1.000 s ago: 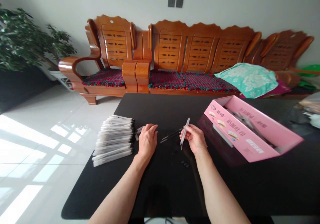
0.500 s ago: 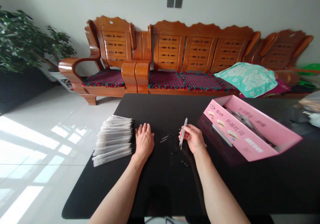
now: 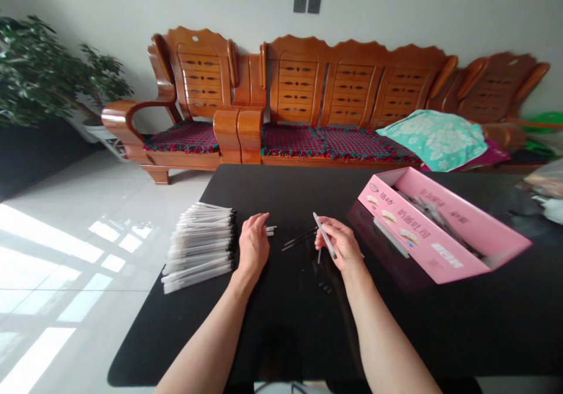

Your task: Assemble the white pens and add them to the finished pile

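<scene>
My right hand [image 3: 341,244] is closed on a clear pen barrel [image 3: 324,235], tilted with its tip up and to the left. My left hand [image 3: 254,243] rests on the black table [image 3: 285,323] with fingers curled around small pale pen parts [image 3: 270,229] that stick out past the fingertips. A neat stack of several white pens [image 3: 200,246] with black ends lies just left of my left hand. Thin black refills [image 3: 299,239] lie between my hands. Tiny dark caps [image 3: 326,288] sit nearer me.
An open pink cardboard box [image 3: 440,230] with pen parts inside stands at the right. Behind the table are carved wooden seats [image 3: 308,101] with red cushions and a teal cloth [image 3: 433,139]. A potted plant [image 3: 48,71] is at far left, above white floor tiles.
My left hand slid from the pen stack toward the middle and now grips small pale parts. My right hand tilted the clear barrel from upright to leaning left.
</scene>
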Available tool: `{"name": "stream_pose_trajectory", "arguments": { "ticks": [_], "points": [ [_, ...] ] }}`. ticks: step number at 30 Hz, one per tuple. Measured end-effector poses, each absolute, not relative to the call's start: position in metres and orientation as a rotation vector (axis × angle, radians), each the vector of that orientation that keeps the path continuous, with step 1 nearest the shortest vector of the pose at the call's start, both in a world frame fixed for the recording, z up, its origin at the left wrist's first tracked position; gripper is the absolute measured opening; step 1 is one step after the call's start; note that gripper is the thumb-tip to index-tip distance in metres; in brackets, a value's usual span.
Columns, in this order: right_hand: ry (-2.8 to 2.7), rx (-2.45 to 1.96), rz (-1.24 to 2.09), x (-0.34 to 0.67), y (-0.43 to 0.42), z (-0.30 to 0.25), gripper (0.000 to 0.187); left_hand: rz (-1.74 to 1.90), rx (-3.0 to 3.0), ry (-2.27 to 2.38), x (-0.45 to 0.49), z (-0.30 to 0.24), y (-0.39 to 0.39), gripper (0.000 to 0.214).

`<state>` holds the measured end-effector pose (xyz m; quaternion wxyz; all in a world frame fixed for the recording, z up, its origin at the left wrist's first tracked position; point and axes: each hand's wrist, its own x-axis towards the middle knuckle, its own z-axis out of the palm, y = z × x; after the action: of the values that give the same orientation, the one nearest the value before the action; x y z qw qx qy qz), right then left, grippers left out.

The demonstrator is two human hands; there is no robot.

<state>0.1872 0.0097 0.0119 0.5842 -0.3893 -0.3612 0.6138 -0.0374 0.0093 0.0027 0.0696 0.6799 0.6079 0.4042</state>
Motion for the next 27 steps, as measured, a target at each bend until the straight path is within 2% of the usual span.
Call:
{"name": "stream_pose_trajectory", "arguments": {
  "ticks": [3,7,10,17,22,27],
  "points": [
    [-0.806,-0.821,1.483,0.19,0.012,0.009,0.019,1.154,2.04,1.866,-0.047,0.005,0.014,0.032],
    [-0.736,-0.754,1.506,0.193,0.015,0.007,0.022,0.911,2.195,1.876,-0.043,-0.001,0.016,0.023],
    [-0.733,-0.749,1.479,0.193,0.015,0.008,0.023,0.863,2.186,1.921,-0.038,-0.003,0.015,0.015],
    [-0.814,-0.87,1.361,0.184,0.013,0.01,0.024,1.01,2.101,1.828,-0.04,0.008,0.013,0.006],
    [-0.838,-0.865,1.319,0.183,0.012,0.008,0.018,1.254,1.85,1.555,-0.032,0.017,0.006,0.014],
    [-0.896,-0.843,1.327,0.18,0.01,0.008,0.018,1.196,1.689,1.315,-0.019,0.011,0.0,0.016]
  ]
}}
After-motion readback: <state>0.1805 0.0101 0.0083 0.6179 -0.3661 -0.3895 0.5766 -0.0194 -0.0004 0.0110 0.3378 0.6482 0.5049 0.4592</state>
